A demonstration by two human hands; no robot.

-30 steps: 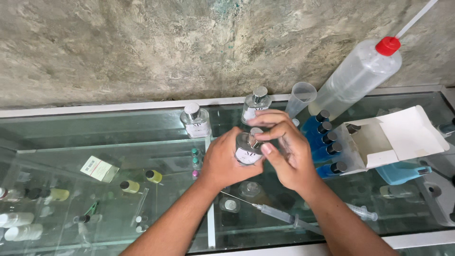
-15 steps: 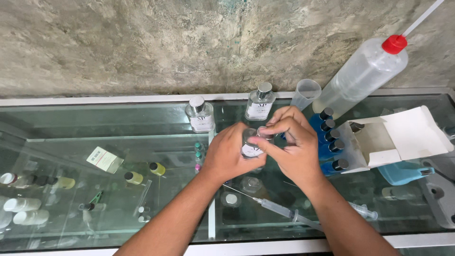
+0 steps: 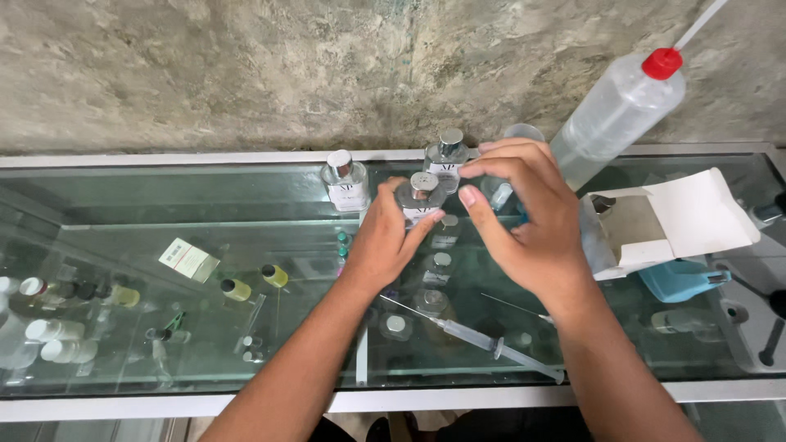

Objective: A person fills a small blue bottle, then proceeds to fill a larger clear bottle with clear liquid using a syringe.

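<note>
My left hand is wrapped around a small clear glass bottle with a silver top, which stands on the glass counter. My right hand hovers just right of the bottle's top with its fingers curved and apart; the thumb and forefinger are close to the silver top but off it, and I see nothing in them. Two similar labelled bottles stand behind, one at the left and one straight behind.
A large clear squeeze bottle with a red cap leans at the back right, by a clear plastic cup. An open white carton lies right. A syringe lies near the front edge. Small vials show under the glass.
My right hand has come off the bottle's top and opened, shifting slightly right. The left hand keeps its grip on the bottle.
</note>
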